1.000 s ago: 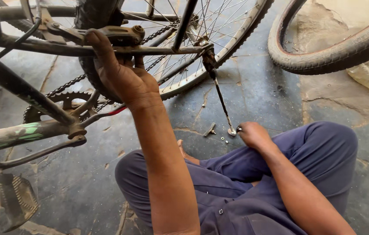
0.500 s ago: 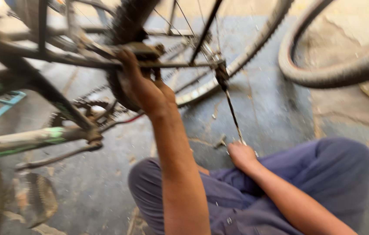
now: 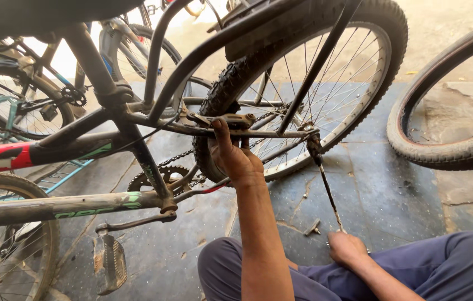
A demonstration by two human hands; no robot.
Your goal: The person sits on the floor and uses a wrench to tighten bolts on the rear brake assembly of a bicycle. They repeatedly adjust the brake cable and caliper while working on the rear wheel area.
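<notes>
A dark bicycle stands in front of me, its rear wheel (image 3: 331, 83) on a kickstand (image 3: 325, 184). My left hand (image 3: 236, 159) reaches up and grips the chain stay (image 3: 272, 134) right beside the knobby rear tyre, thumb up over the tube. My right hand (image 3: 348, 248) rests low on the stone floor at the kickstand's foot, fingers curled; whether it holds anything is hidden. A small metal piece (image 3: 313, 227) lies on the floor just left of that hand. My legs in blue trousers (image 3: 442, 267) are folded under my arms.
The chainring (image 3: 153, 179) and chain sit left of my left hand, with a pedal (image 3: 111, 262) hanging lower left. A loose tyre (image 3: 448, 150) lies at the right. More bicycles (image 3: 24, 111) stand at the left, and another wheel (image 3: 2, 245) fills the bottom left corner.
The view has lifted and steadied, showing more of the frame and rear wheel. My left hand stays on the stay. My right hand has shifted slightly along the floor at the kickstand foot.
</notes>
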